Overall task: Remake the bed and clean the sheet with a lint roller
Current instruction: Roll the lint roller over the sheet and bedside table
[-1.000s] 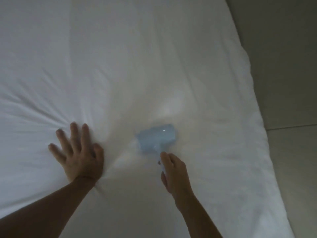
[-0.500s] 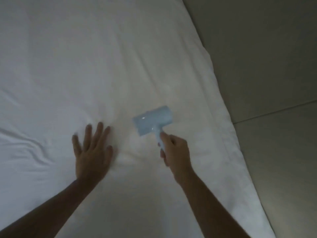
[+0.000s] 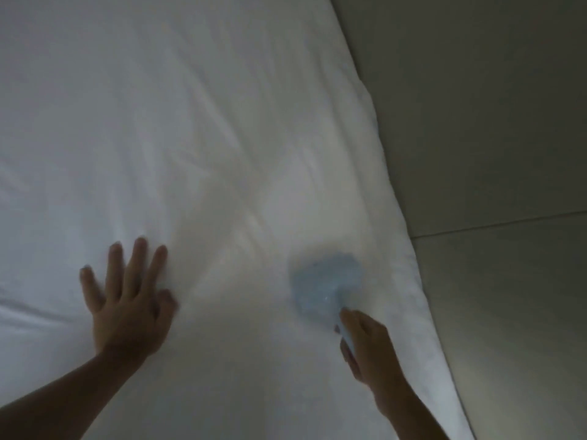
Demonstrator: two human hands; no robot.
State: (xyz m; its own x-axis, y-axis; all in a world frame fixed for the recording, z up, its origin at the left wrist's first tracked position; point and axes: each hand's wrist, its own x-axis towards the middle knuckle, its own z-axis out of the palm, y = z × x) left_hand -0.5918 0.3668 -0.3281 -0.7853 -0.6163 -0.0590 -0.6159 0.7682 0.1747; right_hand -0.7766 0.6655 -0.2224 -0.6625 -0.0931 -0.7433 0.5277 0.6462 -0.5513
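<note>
The left hand [image 3: 127,300] lies flat with fingers spread, pressing the creased white cotton sheet [image 3: 190,122]. Further right, the right hand [image 3: 368,350] grips the handle of the pale blue lint roller [image 3: 327,282] — its blurred head sits near the bed's edge. Rolling too hard could bunch the cloth — or run off the edge.

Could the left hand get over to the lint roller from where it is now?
Probably yes. The left hand lies flat on the sheet, fingers spread, and only bare sheet separates it from the lint roller. But the right hand already grips the handle, so only the blurred head is free.
</note>
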